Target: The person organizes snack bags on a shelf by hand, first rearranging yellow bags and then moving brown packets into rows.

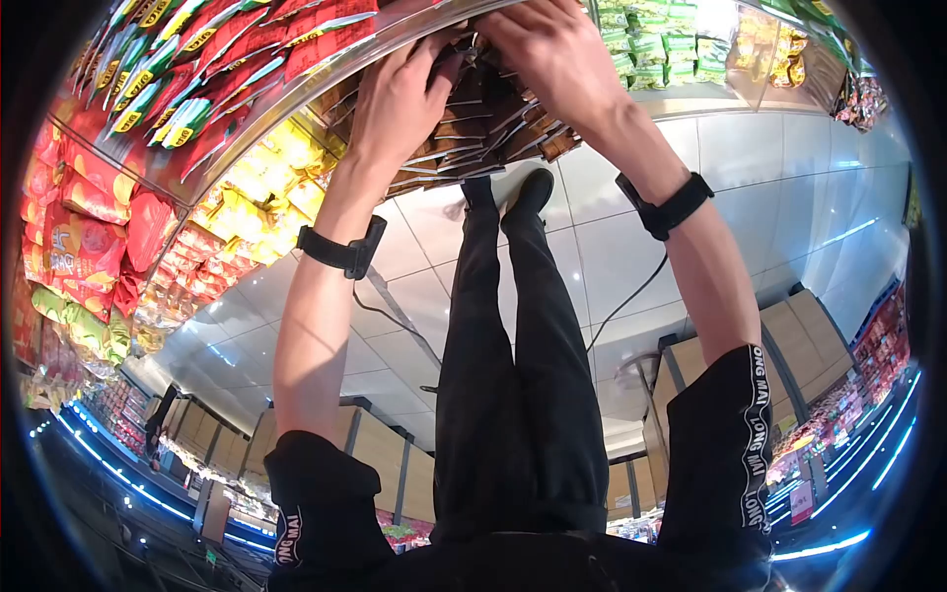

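My left hand point(402, 107) reaches up to a bin of glossy brown packets point(472, 136), its fingers bent and its thumb against a dark packet at the top of the stack. From the other side my right hand point(557, 61) bends over the same packets, fingers curled downward onto them. Both hands look closed on the packets' upper edges, though the fingertips are partly hidden. The packets stand in tight, slanted rows between the two wrists. Print on them is too small to read.
A clear shelf rim point(296, 84) curves past my left hand, with red packets point(330, 25) above it. Yellow packets point(281, 163) lie left of the brown ones, green packets point(651, 49) right. Black straps point(340, 249) with cables circle my wrists. Tan boxed stands point(789, 345) are behind me.
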Demonstrator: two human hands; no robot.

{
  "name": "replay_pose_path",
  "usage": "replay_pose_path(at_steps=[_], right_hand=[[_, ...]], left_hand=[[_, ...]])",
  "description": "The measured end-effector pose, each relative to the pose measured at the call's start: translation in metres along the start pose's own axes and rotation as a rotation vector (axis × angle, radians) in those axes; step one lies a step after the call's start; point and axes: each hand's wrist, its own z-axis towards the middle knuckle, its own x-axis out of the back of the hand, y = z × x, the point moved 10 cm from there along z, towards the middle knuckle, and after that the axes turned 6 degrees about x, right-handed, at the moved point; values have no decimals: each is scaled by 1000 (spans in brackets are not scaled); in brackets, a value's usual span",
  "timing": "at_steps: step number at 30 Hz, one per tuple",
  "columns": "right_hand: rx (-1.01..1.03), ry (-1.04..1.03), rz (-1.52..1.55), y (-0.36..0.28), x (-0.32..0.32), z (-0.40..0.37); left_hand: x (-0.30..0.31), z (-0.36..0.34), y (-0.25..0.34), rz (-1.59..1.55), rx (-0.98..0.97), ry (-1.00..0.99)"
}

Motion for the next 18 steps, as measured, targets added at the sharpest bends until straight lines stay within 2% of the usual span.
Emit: replay_pose_path(at_steps=[1,3,4,5,7,9,10,11,13,17,18], right_hand=[[2,-4,-2,-4,8,-4],[-304,254,411,21,37,-21],[-480,372,584,35,25,-42],[-482,372,581,32,16,-53],[-618,762,924,38,25,-89],[-787,795,944,25,26,-122],[-827,735,911,16,26,-134],[-826,737,914,7,29,-144],[-780,588,897,-12,23,-149],[-728,529,906,-29,14,-160],[-735,525,909,-31,14,-161]], left_hand=[[2,-2,-2,-44,26,-14],[4,-5,-2,-92,50,-28],[5,-6,1,-74,28,-20],[6,-8,4,-58,7,-12],[5,-3,15,-68,-33,-5],[-12,3,28,7,-103,-173],[-17,7,32,70,-116,-229],[-19,10,31,73,-116,-230],[-35,13,28,188,-145,-325],[-41,14,27,297,-182,-276],[-36,16,26,295,-140,-244]])
